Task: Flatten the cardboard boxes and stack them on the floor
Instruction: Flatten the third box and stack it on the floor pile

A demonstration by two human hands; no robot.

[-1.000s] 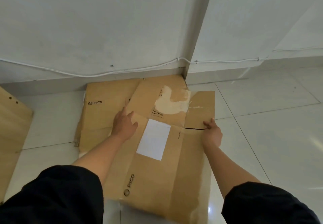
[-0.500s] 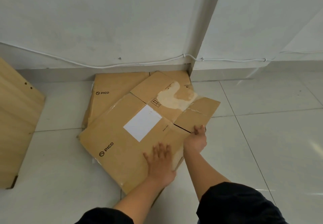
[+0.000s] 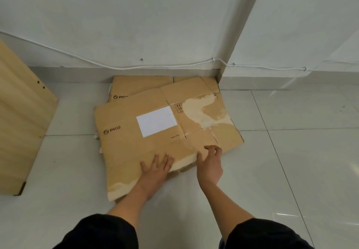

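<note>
A flattened brown cardboard box (image 3: 136,151) with a white label and a torn patch lies on the floor tiles. It rests askew on another flattened box (image 3: 136,85) that sits against the wall. My left hand (image 3: 156,168) lies flat with straight fingers on the top box's near edge. Just to the right, my right hand (image 3: 210,163) is at the same edge, its fingers loosely bent over the cardboard and holding nothing that I can see.
A light wooden panel (image 3: 21,124) leans at the left. A white cable (image 3: 155,66) runs along the wall above the skirting. A wall corner (image 3: 220,74) juts out behind the boxes. Glossy white floor tiles (image 3: 291,171) spread to the right.
The top box has turned further, so its long side now runs left to right. Both hands have shifted along its near edge and my right hand has loosened its grip.
</note>
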